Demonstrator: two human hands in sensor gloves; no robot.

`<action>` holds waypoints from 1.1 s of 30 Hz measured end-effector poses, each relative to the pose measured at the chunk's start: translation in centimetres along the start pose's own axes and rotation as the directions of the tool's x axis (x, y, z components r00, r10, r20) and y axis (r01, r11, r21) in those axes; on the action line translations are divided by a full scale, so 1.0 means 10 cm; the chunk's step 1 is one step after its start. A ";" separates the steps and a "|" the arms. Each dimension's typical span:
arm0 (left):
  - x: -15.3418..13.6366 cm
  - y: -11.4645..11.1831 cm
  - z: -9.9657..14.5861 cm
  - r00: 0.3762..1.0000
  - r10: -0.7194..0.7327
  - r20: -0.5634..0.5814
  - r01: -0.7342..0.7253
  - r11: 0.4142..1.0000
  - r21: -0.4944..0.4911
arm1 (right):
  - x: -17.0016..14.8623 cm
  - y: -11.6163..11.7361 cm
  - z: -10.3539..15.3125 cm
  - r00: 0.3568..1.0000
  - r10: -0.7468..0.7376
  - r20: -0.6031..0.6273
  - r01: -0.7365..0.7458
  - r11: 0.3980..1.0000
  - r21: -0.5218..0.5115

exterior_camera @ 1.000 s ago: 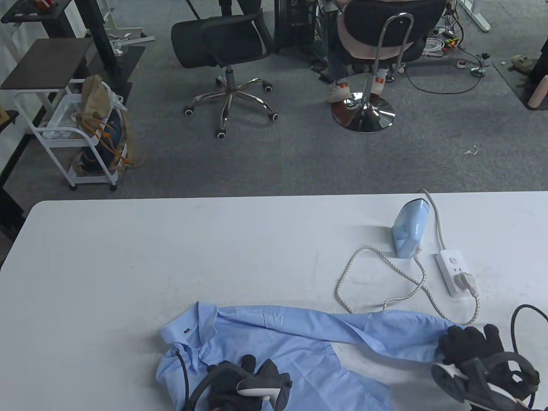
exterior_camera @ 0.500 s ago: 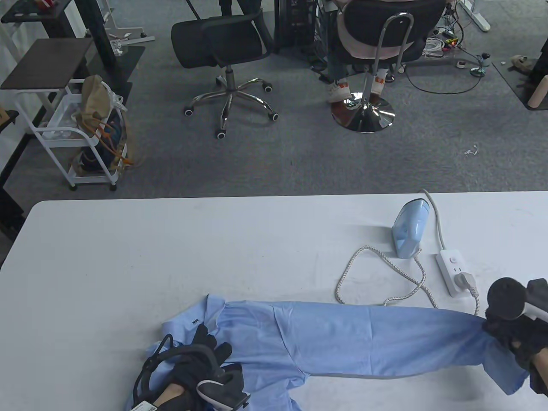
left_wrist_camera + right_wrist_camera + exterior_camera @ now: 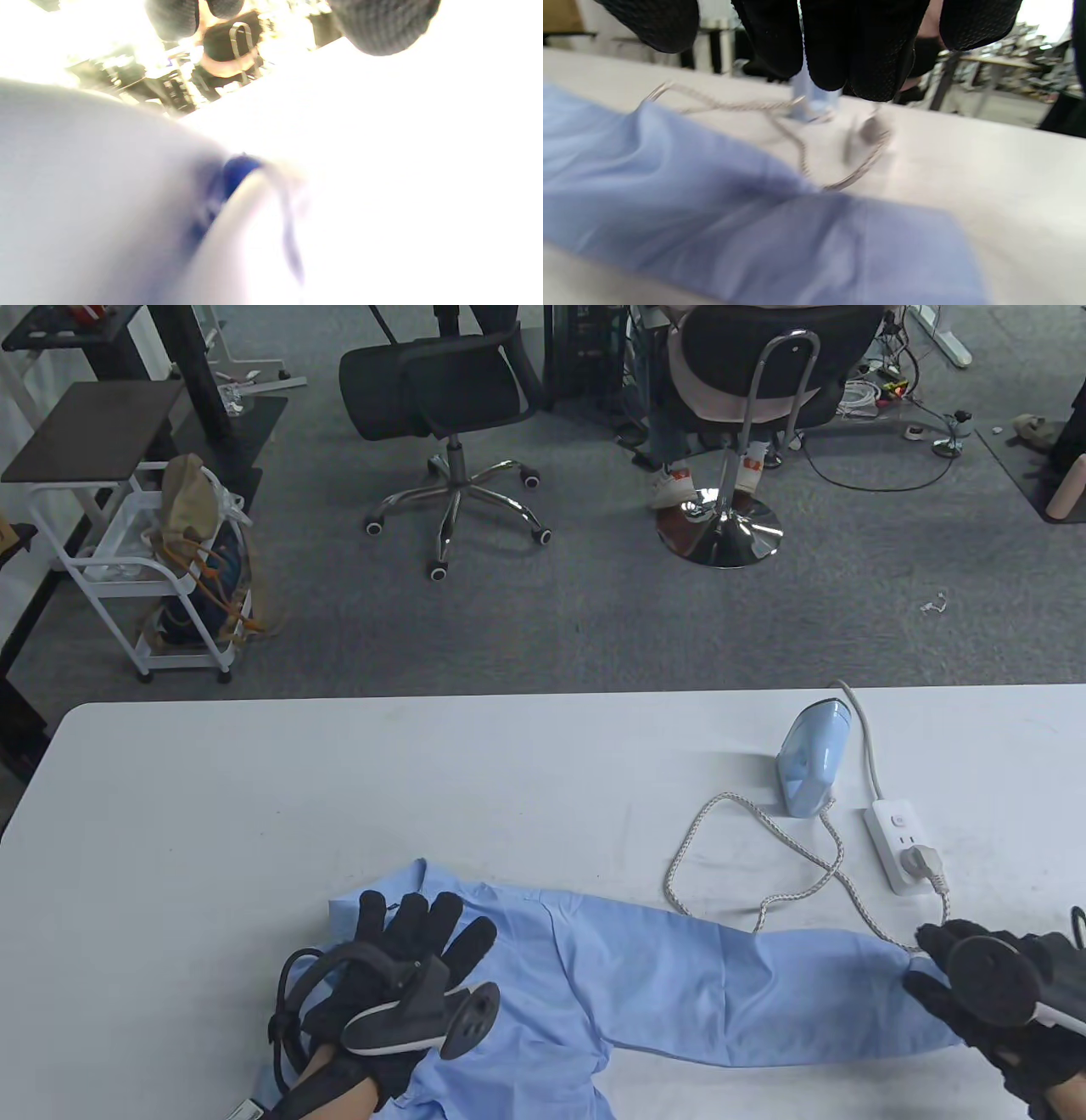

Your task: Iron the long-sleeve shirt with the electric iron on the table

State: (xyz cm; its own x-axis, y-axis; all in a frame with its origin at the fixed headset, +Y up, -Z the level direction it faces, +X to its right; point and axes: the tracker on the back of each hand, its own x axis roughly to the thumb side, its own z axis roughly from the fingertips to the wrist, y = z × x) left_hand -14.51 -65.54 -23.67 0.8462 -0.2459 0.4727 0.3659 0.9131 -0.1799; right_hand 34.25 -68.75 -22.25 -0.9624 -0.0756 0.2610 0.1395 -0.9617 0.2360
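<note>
A light blue long-sleeve shirt [image 3: 645,976] lies at the near edge of the white table [image 3: 339,797], with one sleeve stretched out to the right. My left hand [image 3: 416,937] lies flat with spread fingers on the collar and shoulder area. My right hand [image 3: 950,976] is at the cuff end of that sleeve, fingers extended over it. In the right wrist view the fingertips [image 3: 840,51] hover just above the flat sleeve [image 3: 712,220]. The pale blue iron [image 3: 814,759] stands upright at the back right, away from both hands. The left wrist view is overexposed and blurred.
The iron's braided cord [image 3: 747,848] loops on the table between the iron and the sleeve. A white power strip [image 3: 899,836] with a plug in it lies right of the iron. Office chairs [image 3: 450,398] and a white trolley [image 3: 161,560] stand on the floor beyond.
The right hand has drawn the sleeve out to the right and laid it down straight on the table. My left hand has moved up from the shirt body onto the collar, fingers now spread.
</note>
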 end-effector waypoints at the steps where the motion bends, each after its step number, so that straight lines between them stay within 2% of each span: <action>1: -0.01 0.00 -0.04 0.999 0.048 -0.018 -0.048 0.999 0.019 | 0.06 0.06 -0.05 1.000 0.013 0.021 -0.013 1.000 0.028; 3: 0.00 -0.08 -0.22 0.990 0.128 -0.050 -0.127 0.991 0.032 | 0.21 0.24 -0.21 0.997 0.028 0.073 -0.037 0.991 0.128; 5: 0.05 -0.23 -0.42 0.986 0.152 -0.065 -0.156 0.986 -0.061 | 0.30 0.37 -0.34 0.996 0.014 0.091 -0.031 0.981 0.191; 8: 0.14 -0.57 -0.70 0.993 0.113 -0.047 -0.121 0.963 -0.243 | 0.33 0.54 -0.46 0.997 0.029 0.076 -0.051 0.947 0.317; 10: 0.21 -0.80 -0.82 0.994 0.080 -0.070 -0.102 0.909 -0.404 | 0.28 0.66 -0.49 0.996 0.072 0.052 -0.087 0.915 0.394; 11: 0.25 -0.92 -0.85 0.995 0.054 -0.080 -0.087 0.856 -0.509 | 0.22 0.75 -0.48 0.994 0.102 0.034 -0.107 0.895 0.433; 12: 0.27 -0.98 -0.86 0.996 0.037 -0.079 -0.075 0.830 -0.553 | 0.17 0.79 -0.46 0.993 0.113 0.030 -0.114 0.884 0.453; 14: 0.32 -1.04 -0.84 0.998 -0.006 -0.063 -0.030 0.835 -0.549 | 0.05 0.79 -0.40 0.991 0.130 0.015 -0.125 0.909 0.398; 16: 0.39 -1.02 -0.79 0.999 0.012 -0.031 -0.026 0.868 -0.495 | -0.12 0.81 -0.34 0.994 0.105 -0.034 -0.080 0.893 0.443; 20: 0.57 -1.04 -0.77 0.999 0.043 0.023 -0.025 0.854 -0.520 | -0.35 0.84 -0.34 0.994 0.065 -0.087 -0.018 0.890 0.455; 24: 0.53 -1.03 -0.74 0.998 0.061 0.029 -0.037 0.849 -0.527 | -0.35 0.81 -0.33 0.998 0.063 -0.018 -0.046 0.872 0.487; 26: 0.48 -1.05 -0.67 0.998 0.056 0.028 -0.031 0.832 -0.554 | -0.37 0.71 -0.27 1.000 -0.026 0.004 0.021 0.876 0.483; 28: 0.42 -1.08 -0.59 0.998 0.047 0.028 -0.023 0.817 -0.576 | -0.39 0.54 -0.16 0.991 -0.135 0.020 0.115 0.904 0.412; 31: 0.27 -1.05 -0.48 0.995 0.099 0.013 -0.073 0.803 -0.591 | -0.45 0.20 -0.03 0.977 -0.206 0.045 0.186 0.943 0.276; 33: 0.16 -0.94 -0.47 0.981 0.191 -0.042 -0.184 0.829 -0.528 | -0.47 -0.03 -0.01 0.969 -0.240 0.053 0.229 0.959 0.165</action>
State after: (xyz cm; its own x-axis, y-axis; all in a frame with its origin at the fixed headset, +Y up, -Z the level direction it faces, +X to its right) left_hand -14.80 -76.00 -25.25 0.9160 -0.0801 0.3930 0.3520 0.6302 -0.6920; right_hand 38.75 -68.10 -23.61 -0.9540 0.1717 0.2458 -0.0478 -0.8963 0.4408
